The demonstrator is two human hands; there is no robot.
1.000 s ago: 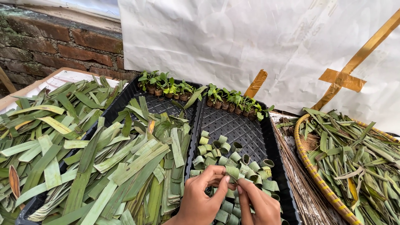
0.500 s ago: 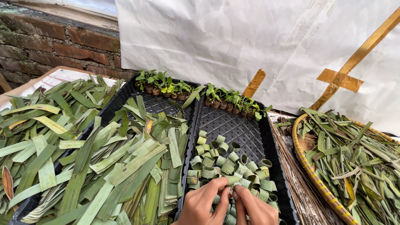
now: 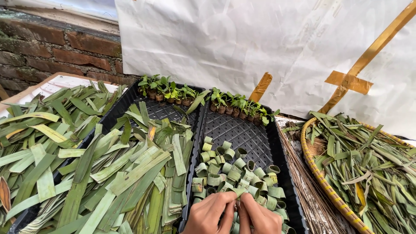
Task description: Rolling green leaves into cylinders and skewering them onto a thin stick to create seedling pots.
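Together pinching one green leaf strip [image 3: 237, 192] over black tray [image 3: 277, 147]: left hand [image 3: 211, 213], right hand [image 3: 260, 217]; behind tray, white sheet [image 3: 242, 43] with gold tape cross [image 3: 349, 81].

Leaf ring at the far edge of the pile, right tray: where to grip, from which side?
Pinch the leaf ring across its thin wall, one fingertip inside the open top and one outside, coming from above and the far side. It stands apart on the black tray floor, opening up, with other rings crowding only its near side.
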